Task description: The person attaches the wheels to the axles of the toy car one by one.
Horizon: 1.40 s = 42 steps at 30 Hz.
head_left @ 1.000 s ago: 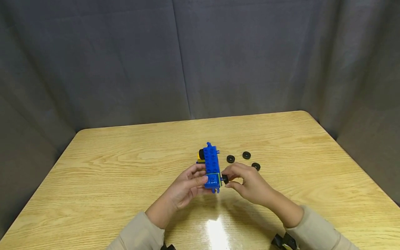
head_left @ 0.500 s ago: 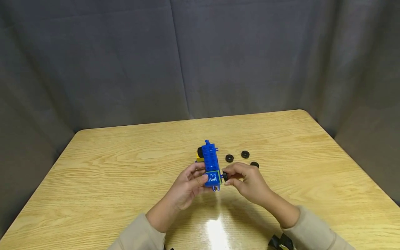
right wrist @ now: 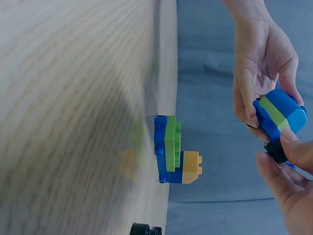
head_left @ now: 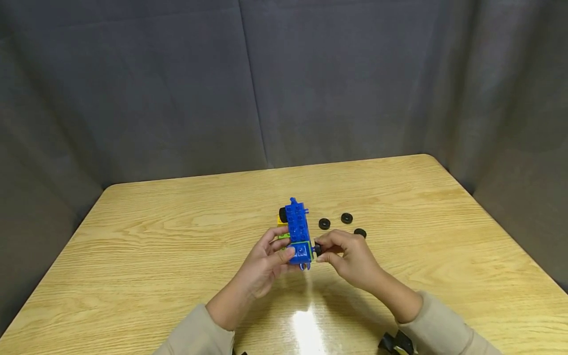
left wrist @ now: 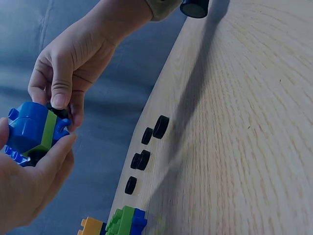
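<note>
My left hand (head_left: pixel 266 268) grips a blue toy vehicle (head_left: pixel 298 224) made of building bricks, its studless underside tilted toward the head camera. A thin green band runs across its near end. My right hand (head_left: pixel 352 259) pinches a small black wheel (head_left: pixel 318 249) between thumb and fingers at a peg on the vehicle's right side. Whether the wheel is seated on the peg is hard to tell. A bare peg (head_left: pixel 306 211) sticks out at the far right of the body. Another black wheel (head_left: pixel 283 215) shows on its far left side.
Several loose black wheels lie on the wooden table, among them one wheel (head_left: pixel 324 224) and another (left wrist: pixel 161 127). Beyond my left hand stands a brick build with a green brick (right wrist: pixel 171 144) and a yellow brick (right wrist: pixel 190 166). Grey curtains surround the table.
The black wheel in my right hand has come from a tilt to stand straighter against the peg. My left hand keeps its hold on the vehicle. The view has shifted slightly.
</note>
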Available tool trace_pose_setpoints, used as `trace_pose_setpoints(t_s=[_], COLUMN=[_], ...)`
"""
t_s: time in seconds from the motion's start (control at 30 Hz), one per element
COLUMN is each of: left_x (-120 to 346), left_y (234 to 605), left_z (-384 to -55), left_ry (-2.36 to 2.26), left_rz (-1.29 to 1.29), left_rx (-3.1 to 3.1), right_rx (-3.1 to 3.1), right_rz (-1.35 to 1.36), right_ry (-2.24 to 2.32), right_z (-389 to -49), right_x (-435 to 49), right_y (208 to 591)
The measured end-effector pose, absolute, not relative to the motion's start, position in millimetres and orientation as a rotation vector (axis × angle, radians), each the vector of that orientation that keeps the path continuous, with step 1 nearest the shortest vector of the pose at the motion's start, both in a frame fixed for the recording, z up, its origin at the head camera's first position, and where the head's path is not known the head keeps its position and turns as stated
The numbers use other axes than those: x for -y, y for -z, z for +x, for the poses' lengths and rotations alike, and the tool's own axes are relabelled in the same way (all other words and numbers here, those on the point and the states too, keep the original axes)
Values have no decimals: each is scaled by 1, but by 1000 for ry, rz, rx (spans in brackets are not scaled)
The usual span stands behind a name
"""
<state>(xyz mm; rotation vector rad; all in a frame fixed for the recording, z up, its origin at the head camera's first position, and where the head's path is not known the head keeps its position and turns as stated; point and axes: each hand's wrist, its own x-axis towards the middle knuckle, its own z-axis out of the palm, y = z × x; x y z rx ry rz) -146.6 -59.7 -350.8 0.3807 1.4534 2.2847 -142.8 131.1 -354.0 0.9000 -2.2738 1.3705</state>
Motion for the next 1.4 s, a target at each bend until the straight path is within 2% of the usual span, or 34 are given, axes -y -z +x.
trace_pose_setpoints(t_s=[0.6, 1.4], left_x=[55, 54], left_y=[347, 347], left_z=[-147, -148], left_ry=[-2283, -2295], left_rz=[358, 417], left_rx=[-1517, -1488], right_rx=[2283, 2098], right_rz=[874, 1063], right_ry=[-1355, -1180], right_z=[-143, -149], right_x=[-132, -133], right_y=[352, 349])
